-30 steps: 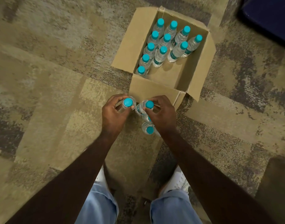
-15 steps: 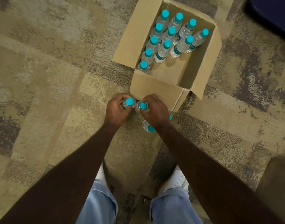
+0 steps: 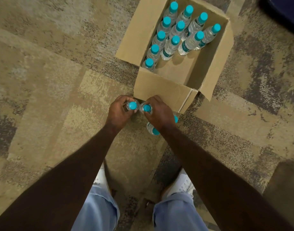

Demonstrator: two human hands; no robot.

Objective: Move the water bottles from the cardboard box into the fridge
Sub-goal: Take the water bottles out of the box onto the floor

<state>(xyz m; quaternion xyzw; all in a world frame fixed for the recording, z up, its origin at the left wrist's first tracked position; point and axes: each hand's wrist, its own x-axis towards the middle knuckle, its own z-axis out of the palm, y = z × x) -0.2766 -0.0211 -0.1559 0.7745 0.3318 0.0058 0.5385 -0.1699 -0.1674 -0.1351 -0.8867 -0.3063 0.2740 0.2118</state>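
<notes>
On the carpet, head view: cardboard box (image 3: 162, 90), flaps open, standing just beyond both hands.

Contents: eleven water bottles (image 3: 170, 46) counted by teal caps, upright or slightly leaning, packed along the far and left sides; the near right portion shows bare cardboard floor.

Outside the box: left hand (image 3: 118, 113), grip curled round the neck of one bottle (image 3: 132, 105); right hand (image 3: 157, 113), grip curled round the neck of a second bottle (image 3: 146, 108). The two caps sit side by side, nearly touching, close against the box's near wall. Two further bottles (image 3: 152, 129) show partly under the right hand (whether that hand also carries them or they stand on the carpet cannot be told).

Fridge: not in view.

Risks, as judgement: neck-only holds may let a full bottle slip or swing into its neighbour; extra bottles under the right hand could drop or be knocked over; open flaps may snag a wrist on the next reach.
</notes>
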